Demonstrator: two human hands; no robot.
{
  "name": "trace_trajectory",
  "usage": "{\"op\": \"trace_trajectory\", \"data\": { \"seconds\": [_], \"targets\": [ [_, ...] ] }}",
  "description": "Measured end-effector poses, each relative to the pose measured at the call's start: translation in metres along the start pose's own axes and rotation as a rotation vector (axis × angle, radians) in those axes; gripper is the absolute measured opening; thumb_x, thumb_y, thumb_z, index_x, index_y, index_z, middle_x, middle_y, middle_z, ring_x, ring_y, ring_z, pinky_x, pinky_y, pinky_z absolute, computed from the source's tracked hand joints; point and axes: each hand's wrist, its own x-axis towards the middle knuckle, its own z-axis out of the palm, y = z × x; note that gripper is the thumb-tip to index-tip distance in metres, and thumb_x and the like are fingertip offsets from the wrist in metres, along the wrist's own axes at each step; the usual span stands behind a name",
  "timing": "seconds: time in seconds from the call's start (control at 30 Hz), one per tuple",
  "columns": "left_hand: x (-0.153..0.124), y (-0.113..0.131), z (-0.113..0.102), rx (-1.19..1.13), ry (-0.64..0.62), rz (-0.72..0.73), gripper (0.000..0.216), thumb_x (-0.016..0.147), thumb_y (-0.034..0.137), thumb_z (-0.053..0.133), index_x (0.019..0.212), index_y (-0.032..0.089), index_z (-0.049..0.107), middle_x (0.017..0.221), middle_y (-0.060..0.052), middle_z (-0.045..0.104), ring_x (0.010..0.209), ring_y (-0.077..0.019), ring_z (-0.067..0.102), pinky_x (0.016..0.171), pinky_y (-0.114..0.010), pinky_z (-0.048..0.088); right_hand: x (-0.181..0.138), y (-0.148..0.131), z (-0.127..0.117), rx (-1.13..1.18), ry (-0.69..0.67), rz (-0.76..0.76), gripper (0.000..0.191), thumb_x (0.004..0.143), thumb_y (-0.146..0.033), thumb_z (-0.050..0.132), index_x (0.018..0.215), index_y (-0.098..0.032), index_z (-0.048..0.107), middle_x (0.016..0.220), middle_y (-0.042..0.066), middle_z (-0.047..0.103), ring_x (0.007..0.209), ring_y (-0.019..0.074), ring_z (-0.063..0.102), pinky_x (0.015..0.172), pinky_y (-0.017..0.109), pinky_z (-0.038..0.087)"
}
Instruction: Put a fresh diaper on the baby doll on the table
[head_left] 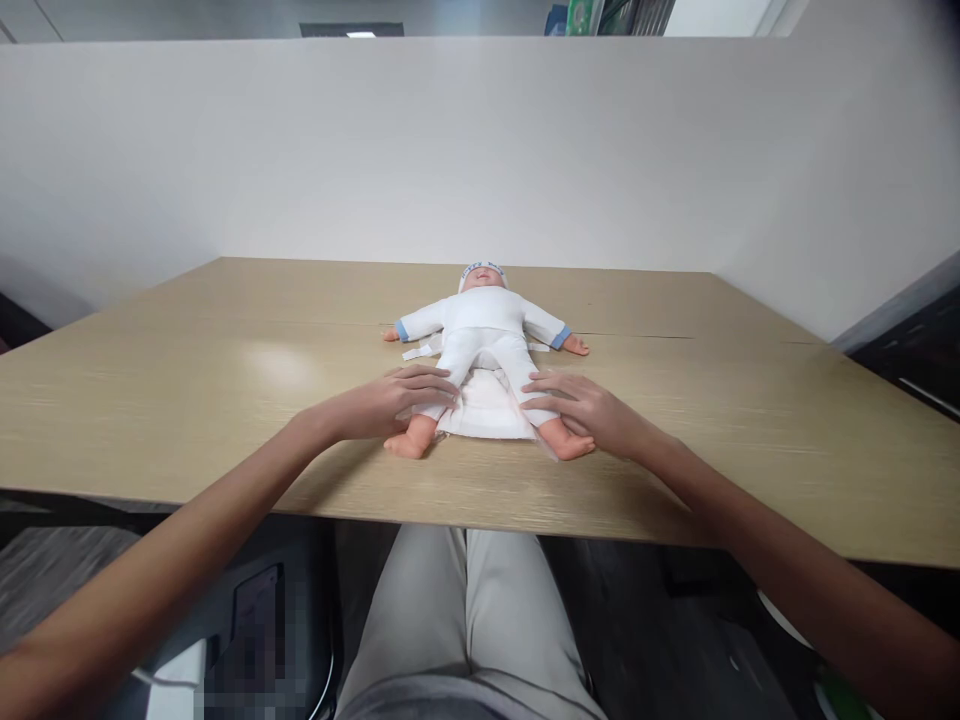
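A baby doll [481, 325] in a white suit with blue cuffs lies on its back on the wooden table [225, 380], head away from me. A white diaper [484, 410] lies open between its legs. My left hand [390, 400] rests on the doll's leg on the left side, fingers stretched out flat toward the diaper. On the other leg lies my right hand [581, 408], its fingers also extended and touching the diaper's edge. Neither hand grips anything.
White partition walls [480, 150] close off the back and right of the table. The doll's bare feet point toward the near table edge. My legs in light trousers [465, 620] show under the table.
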Motion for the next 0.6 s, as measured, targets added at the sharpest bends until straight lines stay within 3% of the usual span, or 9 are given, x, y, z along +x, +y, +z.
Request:
{"op": "trace_trajectory", "data": {
  "seconds": [0.2,0.3,0.4,0.47,0.53,0.6],
  "targets": [
    [0.006,0.012,-0.011,-0.064,-0.097,-0.075,0.056,0.104,0.009,0.049,0.152,0.029,0.068,0.163,-0.006,0.065,0.162,-0.0288,0.045,0.131,-0.049,0.043,0.006,-0.007,-0.020,0.150,-0.040,0.177,0.048,0.112,-0.020,0.042,0.149,-0.029,0.070,0.153,0.008,0.073,0.146,0.0255,0.067,0.123,0.052,0.056],
    [0.010,0.023,-0.009,-0.066,-0.053,-0.104,0.038,0.107,0.032,0.060,0.142,0.027,0.073,0.154,-0.008,0.070,0.152,-0.0337,0.053,0.125,-0.051,0.045,0.010,-0.029,-0.016,0.044,-0.052,0.219,0.050,0.112,-0.046,0.057,0.158,-0.028,0.061,0.152,0.013,0.071,0.145,0.0332,0.065,0.125,0.061,0.051],
    [0.016,0.029,0.003,0.000,-0.005,-0.163,0.053,0.095,0.060,0.077,0.133,0.023,0.073,0.139,-0.012,0.073,0.133,-0.0371,0.056,0.115,-0.050,0.049,0.011,-0.053,0.003,-0.154,-0.031,0.174,0.067,0.103,-0.060,0.070,0.156,-0.021,0.062,0.152,0.021,0.065,0.149,0.0412,0.058,0.131,0.071,0.037],
    [0.019,0.029,0.013,0.057,0.028,-0.197,0.054,0.088,0.058,0.082,0.127,0.021,0.072,0.132,-0.012,0.072,0.127,-0.0372,0.054,0.111,-0.050,0.048,0.010,-0.063,0.017,-0.238,0.004,0.179,0.058,0.105,-0.053,0.069,0.149,-0.015,0.067,0.149,0.024,0.065,0.146,0.0434,0.057,0.129,0.070,0.041],
    [0.022,0.027,0.019,0.102,0.049,-0.205,0.043,0.085,0.044,0.083,0.120,0.020,0.072,0.128,-0.012,0.071,0.125,-0.0368,0.052,0.111,-0.050,0.046,0.010,-0.066,0.026,-0.266,0.039,0.211,0.039,0.108,-0.035,0.062,0.139,-0.014,0.072,0.144,0.024,0.067,0.142,0.0425,0.059,0.123,0.065,0.048],
    [0.023,0.023,0.019,0.101,0.039,-0.202,0.034,0.084,0.032,0.078,0.115,0.020,0.073,0.125,-0.012,0.071,0.123,-0.0359,0.052,0.109,-0.048,0.046,0.011,-0.065,0.028,-0.249,0.074,0.230,0.033,0.106,-0.020,0.055,0.132,-0.017,0.076,0.140,0.020,0.070,0.138,0.0403,0.063,0.118,0.062,0.052]
  ]
}}
